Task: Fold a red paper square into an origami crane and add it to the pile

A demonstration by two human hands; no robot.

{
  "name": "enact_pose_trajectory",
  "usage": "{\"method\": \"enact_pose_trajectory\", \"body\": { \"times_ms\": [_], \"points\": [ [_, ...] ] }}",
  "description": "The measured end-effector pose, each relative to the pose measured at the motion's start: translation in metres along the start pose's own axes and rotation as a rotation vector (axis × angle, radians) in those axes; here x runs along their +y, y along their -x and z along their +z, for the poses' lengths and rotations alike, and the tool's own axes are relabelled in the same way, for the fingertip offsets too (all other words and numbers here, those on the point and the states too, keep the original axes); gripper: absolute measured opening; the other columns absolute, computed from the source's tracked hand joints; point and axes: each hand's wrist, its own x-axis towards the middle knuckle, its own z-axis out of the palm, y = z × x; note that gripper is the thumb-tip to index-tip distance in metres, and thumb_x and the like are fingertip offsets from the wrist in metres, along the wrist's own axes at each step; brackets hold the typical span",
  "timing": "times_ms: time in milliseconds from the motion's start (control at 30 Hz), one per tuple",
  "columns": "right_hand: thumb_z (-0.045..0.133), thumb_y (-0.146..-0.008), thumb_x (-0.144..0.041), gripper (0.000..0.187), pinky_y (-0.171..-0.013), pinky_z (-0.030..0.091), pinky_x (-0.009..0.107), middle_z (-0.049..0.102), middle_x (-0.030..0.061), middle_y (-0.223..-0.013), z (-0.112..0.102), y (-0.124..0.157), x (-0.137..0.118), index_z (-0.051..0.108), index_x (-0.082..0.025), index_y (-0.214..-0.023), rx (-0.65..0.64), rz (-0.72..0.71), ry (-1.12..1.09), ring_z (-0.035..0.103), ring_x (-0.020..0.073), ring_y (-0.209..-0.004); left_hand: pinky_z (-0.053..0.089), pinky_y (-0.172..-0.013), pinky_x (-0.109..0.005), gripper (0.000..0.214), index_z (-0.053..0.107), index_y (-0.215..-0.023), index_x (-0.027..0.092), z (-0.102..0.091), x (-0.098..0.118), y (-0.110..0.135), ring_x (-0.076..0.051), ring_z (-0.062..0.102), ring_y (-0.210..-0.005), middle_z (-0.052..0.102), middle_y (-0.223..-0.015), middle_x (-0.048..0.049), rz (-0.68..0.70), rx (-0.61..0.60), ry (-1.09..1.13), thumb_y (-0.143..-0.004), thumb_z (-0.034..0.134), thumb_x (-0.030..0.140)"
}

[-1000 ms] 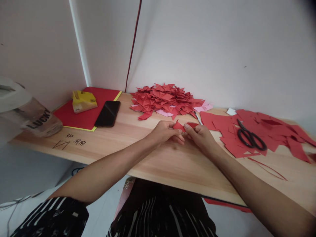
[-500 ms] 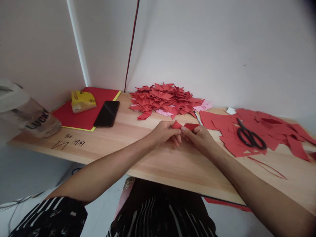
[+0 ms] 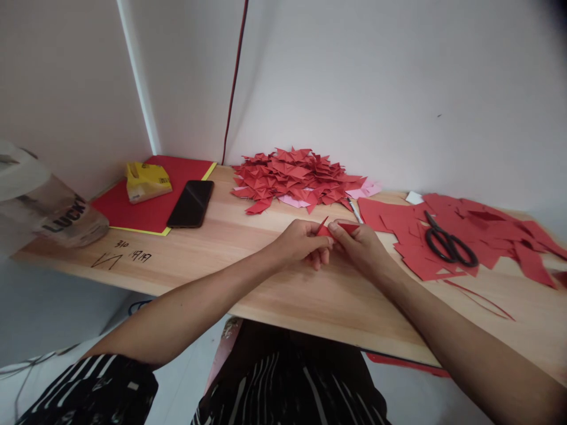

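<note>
Left hand [image 3: 297, 241]: fingers [image 3: 324, 255] pinched on the left part of a red paper piece [image 3: 325, 231], thumb uppermost. Best used as the anchor: a light, steady hold, so that the pointed flap beside it is not crushed.

Right hand [image 3: 362, 243]: grasping the same piece, thumb laid across it, the remaining fingers partly hidden. Best used for pressing: edges lined up first, then the crease run firmly from one end to the other. A crease finished against the bench [image 3: 274, 295] would probably come out sharper than one pinched between fingertips; whether the hands touch the wood cannot be told.

Red paper piece, location: between the two hands, over the bench, nearer the viewer than the heap of folded red paper [image 3: 290, 174] and left of the flat red paper [image 3: 378, 215].

Red paper piece, appearance: small, plain red. Left end: one narrow, sharp point, standing up. Middle: covered by the thumbs. Right end: a flatter strip, showing beyond the right thumb. Number of layers: cannot be told.
</note>
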Motion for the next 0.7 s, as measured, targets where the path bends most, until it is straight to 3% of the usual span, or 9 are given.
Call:
{"method": "enact_pose_trajectory", "body": {
  "times_ms": [167,333,500,700],
  "points": [
    [0.048,-0.091,-0.055,0.047,-0.05,0.025,0.027,0.038,-0.0046,-0.054,0.0009,-0.0038,0.0055,0.043,-0.02,-0.059,-0.011,0.056,-0.046,0.033,0.0096,-0.051,0.034,-0.038,-0.015,0.014,0.054,-0.072,0.012,-0.0005,-0.0015,-0.0017,-0.007,0.057,-0.038,0.064,-0.055,-0.0008,0.027,0.004,0.058,-0.086,0.051,0.012],
    [0.05,-0.091,-0.049,0.043,-0.054,0.029,0.027,0.042,-0.0036,-0.058,0.0013,-0.0055,0.0062,0.046,-0.019,-0.061,-0.028,-0.002,0.019,0.037,0.0104,-0.055,0.032,-0.038,-0.014,0.014,0.053,-0.073,0.012,-0.0014,0.0005,-0.0011,-0.006,0.055,-0.036,0.062,-0.051,0.0002,-0.028,0.035,0.039,-0.086,0.048,0.009],
    [0.049,-0.091,-0.045,0.041,-0.053,0.029,0.027,0.039,-0.0041,-0.057,0.0018,-0.0034,0.0039,0.048,-0.019,-0.06,0.019,-0.002,0.078,0.035,0.0103,-0.054,0.029,-0.037,-0.015,0.015,0.054,-0.071,0.012,0.0002,0.001,-0.0008,-0.005,0.052,-0.034,0.061,-0.049,0.0015,-0.009,0.07,0.016,-0.084,0.049,0.008],
    [0.055,-0.087,-0.051,0.036,-0.051,0.029,0.027,0.045,-0.0032,-0.06,0.0037,-0.0028,0.0041,0.052,-0.02,-0.069,0.118,0.038,-0.066,0.037,0.0108,-0.054,0.03,-0.038,-0.015,0.011,0.055,-0.078,0.012,-0.0017,-0.0055,-0.0038,-0.006,0.054,-0.036,0.062,-0.054,0.0009,0.072,0.113,0.057,-0.087,0.051,0.015]
  ]
}}
